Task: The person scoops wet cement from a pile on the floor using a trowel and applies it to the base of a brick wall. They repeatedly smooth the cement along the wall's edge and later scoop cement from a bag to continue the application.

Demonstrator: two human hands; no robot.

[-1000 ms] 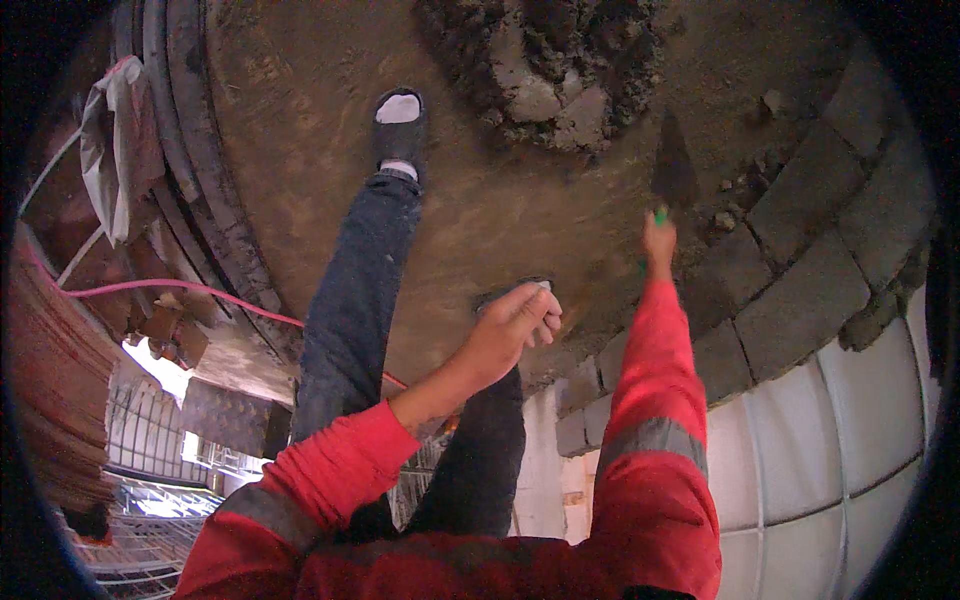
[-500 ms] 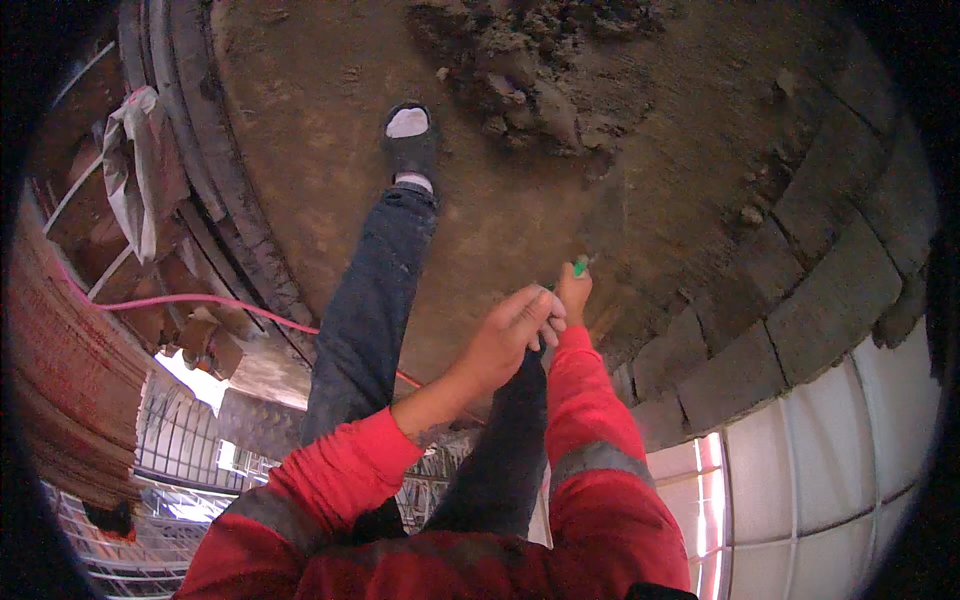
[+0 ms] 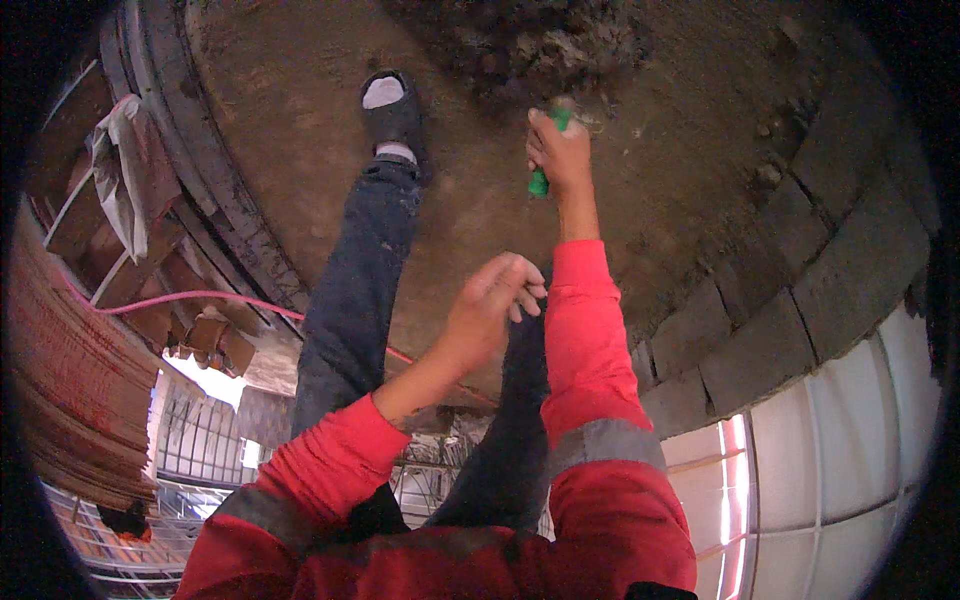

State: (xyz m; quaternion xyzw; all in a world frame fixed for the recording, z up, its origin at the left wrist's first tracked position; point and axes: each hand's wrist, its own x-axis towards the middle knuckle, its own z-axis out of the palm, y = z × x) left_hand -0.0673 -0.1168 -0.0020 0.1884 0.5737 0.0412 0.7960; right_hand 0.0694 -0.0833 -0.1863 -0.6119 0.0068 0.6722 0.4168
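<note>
My right hand point(image 3: 565, 155) is closed around the green handle of a trowel point(image 3: 539, 182), with the arm stretched forward. The trowel's blade is blurred and hard to tell from the dark mortar pile point(image 3: 500, 60) just beyond it. My left hand point(image 3: 490, 300) hangs in front of my body above my right leg. Its fingers are loosely bent and a little apart, with nothing visible in them.
My left foot in a dark clog point(image 3: 392, 115) stands on the mortar-smeared floor point(image 3: 300, 140). Grey blocks point(image 3: 765, 345) curve along the right, beside white panels point(image 3: 860, 440). A pink hose point(image 3: 200, 294) runs at left, near a hanging whitish sack point(image 3: 120, 180) and stacked brown sheets point(image 3: 80, 390).
My right hand has reached forward, away from my left hand and up to the mortar pile, carrying the green-handled trowel. My left hand has moved slightly left and stays near my body.
</note>
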